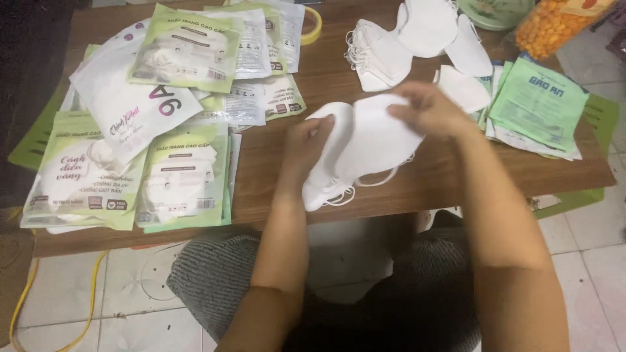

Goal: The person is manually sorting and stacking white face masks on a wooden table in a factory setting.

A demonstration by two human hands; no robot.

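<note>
I am gripping a stack of white face masks (365,140) with my left hand (306,140) and right hand (427,111), both clamped, above the tabletop's (417,176) near edge.

White masks (365,140) between left hand (310,140) and right hand (430,111) looked soft, matt, non-woven cloth, with thin elastic loops hanging below. Table (404,182) under the hands was brown wood, smooth, faint sheen. Packets (186,176) left of the left hand were glossy clear plastic over green printed paper. Green sheets (538,104) right of the right hand looked like thin matt paper. More masks (391,45) beyond the hands, same matt cloth. Tape roll (313,26) was glossy, yellowish.
</note>
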